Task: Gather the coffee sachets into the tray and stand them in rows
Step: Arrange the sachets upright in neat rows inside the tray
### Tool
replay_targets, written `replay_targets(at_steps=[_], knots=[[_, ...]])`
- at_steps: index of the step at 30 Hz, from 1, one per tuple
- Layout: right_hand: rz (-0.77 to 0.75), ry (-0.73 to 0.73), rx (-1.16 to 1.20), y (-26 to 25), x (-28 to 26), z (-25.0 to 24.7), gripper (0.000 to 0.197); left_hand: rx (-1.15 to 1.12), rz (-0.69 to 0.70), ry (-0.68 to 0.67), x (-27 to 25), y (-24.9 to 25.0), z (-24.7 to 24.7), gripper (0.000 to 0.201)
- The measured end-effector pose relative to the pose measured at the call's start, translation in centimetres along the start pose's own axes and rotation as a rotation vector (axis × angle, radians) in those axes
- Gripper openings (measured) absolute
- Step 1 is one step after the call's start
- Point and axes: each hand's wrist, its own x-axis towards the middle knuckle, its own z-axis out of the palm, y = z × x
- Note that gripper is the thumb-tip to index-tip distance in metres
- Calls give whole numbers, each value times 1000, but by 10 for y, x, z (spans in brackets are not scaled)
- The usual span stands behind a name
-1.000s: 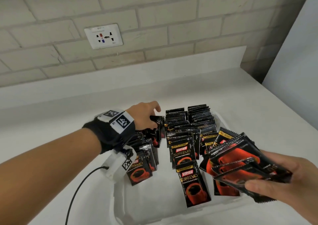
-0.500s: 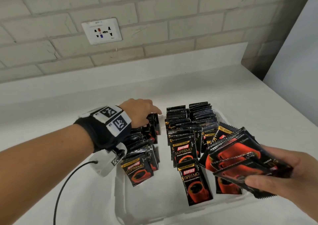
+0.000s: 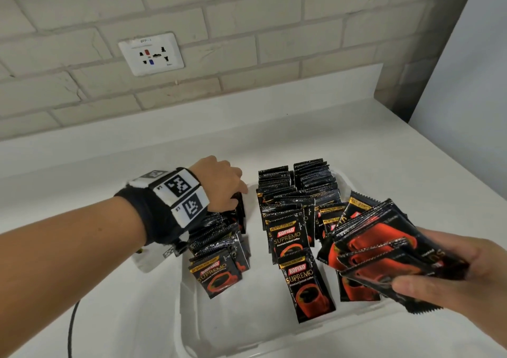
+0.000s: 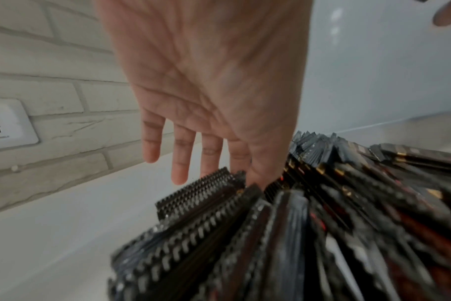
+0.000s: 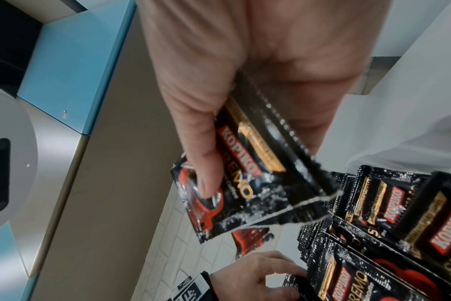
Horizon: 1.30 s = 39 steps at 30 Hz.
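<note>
A white tray (image 3: 183,316) on the counter holds black Kopiko coffee sachets standing in rows: a left row (image 3: 219,248), a middle row (image 3: 285,220) and a right row (image 3: 315,182). My left hand (image 3: 219,185) rests on the far end of the left row. In the left wrist view the left hand (image 4: 206,122) has straight fingers and its thumb side touches the sachet tops (image 4: 245,234). My right hand (image 3: 428,283) hovers over the tray's right front and grips a fanned bundle of sachets (image 3: 384,248). In the right wrist view its thumb presses on the bundle (image 5: 258,183).
The white countertop (image 3: 356,138) runs back to a brick wall with a wall socket (image 3: 151,54). A white panel (image 3: 466,83) stands at the right. A black cable (image 3: 72,330) hangs from my left wrist over the counter's front left.
My left hand has shifted slightly left along the far end of the left row, its fingers lowering onto the sachets. The right hand has kept the bundle in nearly the same place.
</note>
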Motion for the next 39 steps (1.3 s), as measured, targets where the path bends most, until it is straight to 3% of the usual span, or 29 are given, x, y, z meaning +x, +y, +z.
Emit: replay_targets(at_steps=[5, 11, 14, 16, 18, 20, 25, 29, 39], knots=[[-6, 11, -12, 3, 1, -3, 73, 36, 52, -35, 1, -3, 6, 39], [-14, 22, 28, 5, 2, -3, 73, 8, 3, -124, 0, -4, 3, 46], [-7, 69, 76, 14, 3, -12, 79, -199, -69, -57, -14, -8, -8, 57], [5, 103, 122, 19, 4, -18, 85, -434, -154, 99, -31, -12, -10, 64], [21, 148, 166, 25, 4, -24, 89, -666, -234, 294, -54, -14, -7, 57], [36, 166, 201, 30, 5, -26, 91, -852, -335, 377, -78, -11, 5, 52], [44, 176, 282, 45, 11, -22, 89, -1239, -617, 228, -120, 8, 75, 69], [39, 195, 360, 54, 13, -21, 82, -1525, -726, 212, -124, 37, 107, 54], [67, 186, 454, 60, 13, -27, 82, -1557, -723, 336, -100, 56, 108, 53]])
